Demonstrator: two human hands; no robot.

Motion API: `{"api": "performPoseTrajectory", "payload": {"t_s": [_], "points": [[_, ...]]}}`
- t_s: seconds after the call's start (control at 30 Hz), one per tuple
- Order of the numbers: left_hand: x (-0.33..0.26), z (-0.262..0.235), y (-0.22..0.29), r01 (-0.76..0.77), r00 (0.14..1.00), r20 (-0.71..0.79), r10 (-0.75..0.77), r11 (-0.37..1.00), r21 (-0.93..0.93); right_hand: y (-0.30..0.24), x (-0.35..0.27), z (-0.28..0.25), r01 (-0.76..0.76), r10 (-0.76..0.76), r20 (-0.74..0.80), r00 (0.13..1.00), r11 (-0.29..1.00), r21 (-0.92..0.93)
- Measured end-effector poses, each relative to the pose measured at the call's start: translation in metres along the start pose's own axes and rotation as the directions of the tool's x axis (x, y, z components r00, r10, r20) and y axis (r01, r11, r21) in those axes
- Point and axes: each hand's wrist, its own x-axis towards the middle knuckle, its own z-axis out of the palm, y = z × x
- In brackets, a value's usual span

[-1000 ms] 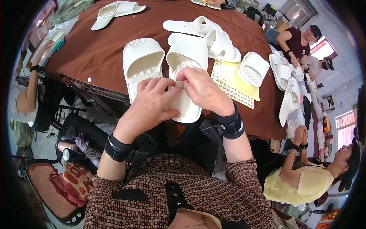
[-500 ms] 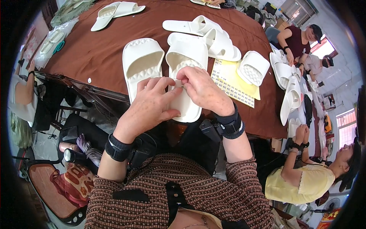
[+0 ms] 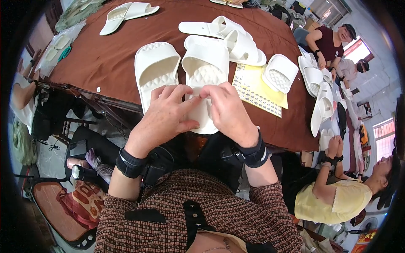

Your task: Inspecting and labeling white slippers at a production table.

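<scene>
Two white slide slippers lie side by side in front of me, toes away, with quilted footbeds. My left hand (image 3: pixel 162 113) rests over the heel part of the right-hand slipper (image 3: pixel 206 63); its thumb is spread from the bent index finger, and both tips touch the footbed. My right hand (image 3: pixel 231 110) is closed, its curled fingertips meeting the left index finger on that same footbed. Anything pinched there is too small or hidden to make out. The left-hand slipper (image 3: pixel 156 63) lies just beyond my left fingers, its heel partly covered.
A yellow sticker sheet (image 3: pixel 259 99) lies to the right, partly under a white slipper (image 3: pixel 280 74). More white slippers (image 3: pixel 244 48) lie behind it. Another pair (image 3: pixel 126 14) sits far left on the brown tablecloth (image 3: pixel 105 55). Co-workers sit along the right side.
My right hand has shifted slightly right and turned, its fingers curling down more on the footbed. My left hand stays almost still.
</scene>
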Motion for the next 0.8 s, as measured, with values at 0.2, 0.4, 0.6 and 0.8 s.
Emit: {"api": "performPoseTrajectory", "payload": {"t_s": [0.2, 0.4, 0.6, 0.8], "points": [[0.002, -0.002, 0.002, -0.015, 1.000, 0.010, 0.015, 1.000, 0.000, -0.010, -0.011, 0.000, 0.053, -0.045, 0.039, 0.998, 0.973, -0.225], [0.003, -0.004, 0.004, 0.024, 0.999, 0.049, -0.022, 0.999, -0.029, -0.002, -0.024, 0.006, 0.033, -0.039, -0.024, 0.999, 0.975, -0.219], [0.003, -0.004, 0.002, 0.025, 0.998, 0.056, -0.023, 0.999, -0.035, 0.009, -0.034, 0.008, -0.139, 0.134, -0.143, 0.981, 0.990, -0.023], [0.011, -0.009, 0.004, 0.037, 0.991, 0.124, -0.040, 0.999, 0.022, 0.010, -0.035, 0.008, -0.109, 0.110, -0.180, 0.977, 0.994, 0.019]]}}
